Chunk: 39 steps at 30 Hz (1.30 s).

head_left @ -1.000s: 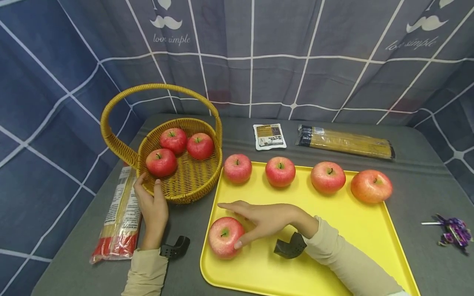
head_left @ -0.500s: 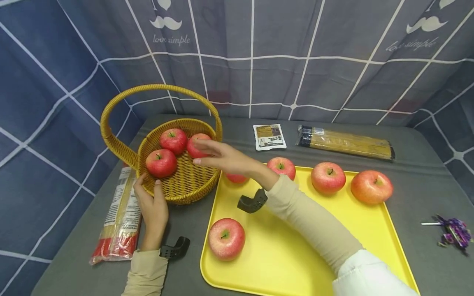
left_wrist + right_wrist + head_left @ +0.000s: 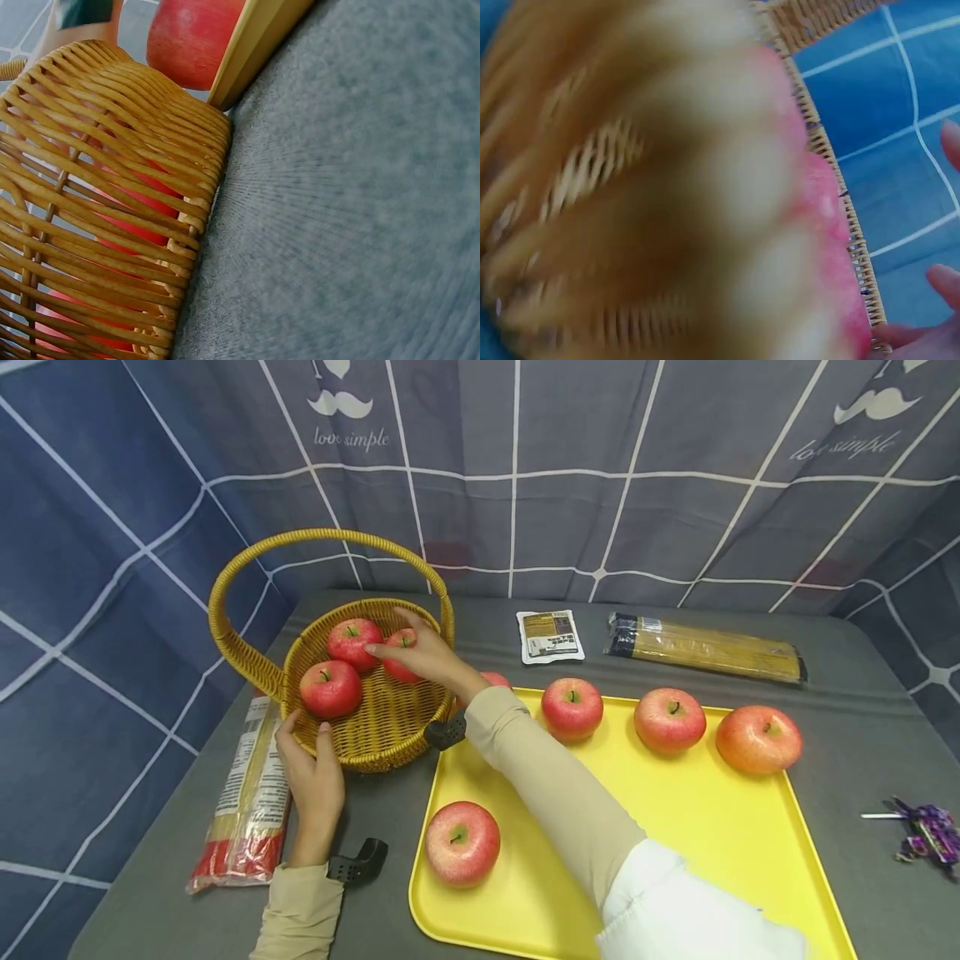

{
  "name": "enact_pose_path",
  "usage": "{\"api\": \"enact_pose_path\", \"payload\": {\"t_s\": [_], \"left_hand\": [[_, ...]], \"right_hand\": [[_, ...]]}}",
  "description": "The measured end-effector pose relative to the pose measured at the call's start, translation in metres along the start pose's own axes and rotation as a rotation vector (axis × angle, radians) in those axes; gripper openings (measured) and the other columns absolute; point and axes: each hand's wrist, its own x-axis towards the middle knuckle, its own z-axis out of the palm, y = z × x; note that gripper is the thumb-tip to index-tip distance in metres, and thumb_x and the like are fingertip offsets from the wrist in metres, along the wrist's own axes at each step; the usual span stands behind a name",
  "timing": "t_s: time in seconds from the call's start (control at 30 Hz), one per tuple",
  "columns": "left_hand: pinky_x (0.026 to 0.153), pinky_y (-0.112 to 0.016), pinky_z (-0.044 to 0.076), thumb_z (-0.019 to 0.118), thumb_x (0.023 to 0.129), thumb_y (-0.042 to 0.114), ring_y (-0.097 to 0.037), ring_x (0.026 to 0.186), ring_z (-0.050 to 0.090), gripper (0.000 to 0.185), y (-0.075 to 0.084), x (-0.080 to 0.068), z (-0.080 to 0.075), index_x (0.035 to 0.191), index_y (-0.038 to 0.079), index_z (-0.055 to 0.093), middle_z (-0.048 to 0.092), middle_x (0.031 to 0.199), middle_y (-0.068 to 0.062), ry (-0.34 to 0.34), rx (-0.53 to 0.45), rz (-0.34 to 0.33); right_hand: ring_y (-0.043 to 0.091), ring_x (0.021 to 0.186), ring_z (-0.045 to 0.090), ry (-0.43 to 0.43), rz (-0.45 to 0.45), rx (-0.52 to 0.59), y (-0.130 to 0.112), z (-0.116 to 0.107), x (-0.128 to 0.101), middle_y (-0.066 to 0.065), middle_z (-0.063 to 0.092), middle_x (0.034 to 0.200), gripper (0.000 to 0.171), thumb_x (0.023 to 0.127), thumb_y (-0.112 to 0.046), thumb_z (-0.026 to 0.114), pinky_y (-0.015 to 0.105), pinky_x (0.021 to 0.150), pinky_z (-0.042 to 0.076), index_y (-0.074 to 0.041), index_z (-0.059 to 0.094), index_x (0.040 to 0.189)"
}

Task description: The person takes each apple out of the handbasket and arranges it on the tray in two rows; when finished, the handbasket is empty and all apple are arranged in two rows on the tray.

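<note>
At the far left, a spaghetti packet (image 3: 243, 802) is seen lying lengthwise on the grey tabletop (image 3: 862, 752), its long axis running near to far; just right of it the left hand (image 3: 311, 777) is set against the near rim of the wicker basket (image 3: 375, 752), thumb and fingers curled over the weave so that the rim is held. Three red apples are seen inside the basket: a near-left apple (image 3: 330, 687), a far-left apple (image 3: 352, 642) and a far-right apple (image 3: 402, 656). The right hand (image 3: 420, 652) is reached from the right across the basket rim and laid over the far-right apple, fingers extended leftward toward the far-left apple; whether the fruit is actually gripped or merely covered cannot be told, the right wrist view being blurred. That apple thus lies directly under the right hand, which is far nearer to it than the left hand, and it is round, so no long axis is offered. To the right a yellow tray (image 3: 720, 852) is seen with a lone apple (image 3: 462, 842) at its near-left corner and a row of apples (image 3: 670, 719) along its far edge; beyond the tray lie a small sachet (image 3: 550, 636) and a second spaghetti packet (image 3: 705, 647); a purple sweet wrapper (image 3: 926, 833) lies at the far right.
</note>
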Motion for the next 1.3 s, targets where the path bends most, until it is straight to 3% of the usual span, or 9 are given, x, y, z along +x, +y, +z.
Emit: {"api": "enact_pose_path", "payload": {"t_s": [0.1,0.23,0.37,0.53,0.73,0.87,1.03,1.17,1.3], "left_hand": [[0.11,-0.044,0.017,0.047,0.09,0.018,-0.029,0.131,0.028,0.045,0.0,0.001,0.0,0.129,-0.001,0.035,0.035,0.133,-0.022,0.002,0.002,0.008],[0.11,-0.046,0.017,0.047,0.091,0.02,-0.03,0.132,0.027,0.046,0.001,0.001,-0.001,0.13,-0.001,0.034,0.034,0.134,-0.022,-0.011,0.009,0.001],[0.109,-0.046,0.017,0.047,0.091,0.021,-0.03,0.132,0.027,0.046,0.001,0.0,-0.002,0.13,0.0,0.034,0.034,0.134,-0.021,-0.013,0.004,-0.004],[0.109,-0.044,0.018,0.048,0.09,0.019,-0.03,0.131,0.027,0.046,0.0,0.0,-0.002,0.129,-0.001,0.035,0.034,0.133,-0.022,-0.01,-0.021,0.014],[0.109,-0.045,0.017,0.047,0.091,0.019,-0.03,0.132,0.026,0.046,0.001,-0.001,0.0,0.129,-0.001,0.034,0.033,0.134,-0.022,-0.024,-0.023,0.015],[0.109,-0.045,0.017,0.047,0.09,0.019,-0.03,0.132,0.027,0.046,0.001,-0.001,-0.001,0.129,-0.001,0.034,0.034,0.133,-0.022,-0.016,-0.015,0.014],[0.109,-0.045,0.017,0.046,0.091,0.021,-0.03,0.132,0.026,0.046,0.0,0.002,-0.005,0.13,0.0,0.034,0.033,0.134,-0.021,-0.013,-0.006,0.009],[0.11,-0.044,0.016,0.045,0.091,0.021,-0.028,0.132,0.026,0.046,0.0,0.003,-0.006,0.13,0.001,0.033,0.033,0.135,-0.019,-0.014,-0.014,-0.002],[0.109,-0.044,0.017,0.046,0.091,0.02,-0.029,0.132,0.026,0.045,-0.001,0.002,-0.002,0.13,-0.001,0.034,0.034,0.134,-0.021,-0.023,-0.022,-0.002]], "right_hand": [[0.021,0.134,0.027,-0.035,0.052,-0.036,-0.001,0.003,0.001,0.004,0.032,0.144,0.092,0.073,-0.049,0.068,0.04,0.106,0.031,-0.026,0.015,0.145],[0.023,0.137,0.019,-0.124,0.072,-0.167,0.0,0.007,0.0,0.004,0.025,0.147,0.097,0.069,-0.045,0.073,0.041,0.108,0.027,-0.024,0.016,0.145],[0.019,0.136,0.023,-0.237,-0.005,-0.29,0.002,0.011,-0.003,0.003,0.025,0.148,0.09,0.068,-0.034,0.076,0.035,0.108,0.027,-0.021,0.027,0.142],[0.015,0.131,0.03,-0.322,-0.127,-0.313,0.002,0.011,-0.01,0.001,0.037,0.141,0.078,0.069,-0.02,0.078,0.029,0.106,0.03,-0.016,0.039,0.137],[0.01,0.125,0.037,-0.235,-0.217,-0.226,0.003,0.005,-0.022,-0.005,0.048,0.133,0.065,0.072,-0.025,0.074,0.026,0.103,0.031,-0.02,0.047,0.13],[0.008,0.12,0.042,-0.148,-0.217,-0.053,0.0,-0.006,-0.04,-0.007,0.049,0.13,0.059,0.072,-0.026,0.074,0.026,0.098,0.037,-0.027,0.05,0.127],[0.011,0.108,0.052,-0.082,-0.228,0.138,-0.006,-0.026,-0.072,-0.005,0.049,0.127,0.056,0.074,-0.017,0.073,0.027,0.089,0.045,-0.024,0.052,0.126],[0.011,0.11,0.049,-0.01,-0.273,0.084,-0.006,-0.045,-0.105,-0.006,0.047,0.127,0.055,0.073,-0.016,0.074,0.029,0.091,0.044,-0.024,0.054,0.123],[0.014,0.119,0.042,0.04,-0.315,0.02,0.006,-0.063,-0.155,-0.001,0.043,0.131,0.056,0.071,-0.012,0.074,0.032,0.092,0.045,-0.019,0.053,0.123]]}}
